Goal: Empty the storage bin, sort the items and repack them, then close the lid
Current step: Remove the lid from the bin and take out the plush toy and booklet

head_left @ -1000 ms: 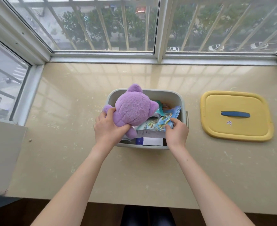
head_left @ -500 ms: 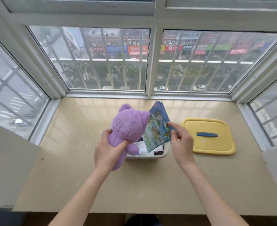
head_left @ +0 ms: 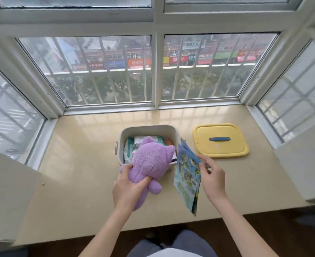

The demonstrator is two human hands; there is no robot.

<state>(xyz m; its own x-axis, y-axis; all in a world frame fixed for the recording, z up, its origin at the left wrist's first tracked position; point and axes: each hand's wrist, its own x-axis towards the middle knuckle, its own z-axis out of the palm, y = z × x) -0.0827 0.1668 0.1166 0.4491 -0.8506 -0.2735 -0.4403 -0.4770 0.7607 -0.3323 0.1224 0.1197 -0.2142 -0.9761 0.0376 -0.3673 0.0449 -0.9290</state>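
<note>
**Q:** Beige stone bench (head_left: pixel 75 191) under a bay window: what do I hold over its near part?

**A:** My left hand (head_left: pixel 128 190) has its grip clamped round the lower body of the purple plush toy (head_left: pixel 150 164). The toy's long axis runs away from me, its head over the near rim of the storage bin (head_left: pixel 149 129). My right hand (head_left: pixel 211 179) pinches the top edge of the picture booklets (head_left: pixel 187 179), which hang with their long axis down towards the bench, just right of the bin.

**Q:** Which relation governs the set-down?

**A:** By my judgement, bare bench lies left of the toy and right of the booklets, so each hand is nearer its own side, and the two loads can go down well apart.

**Q:** And farther off?

**A:** Inside the bin I see white and green packets (head_left: pixel 132 145) and something orange (head_left: pixel 168 142), partly hidden by the toy; emptying looks only begun. Right of the bin the yellow lid (head_left: pixel 227 151) lies flat, blue handle (head_left: pixel 220 139) up, apart from the bin.
</note>
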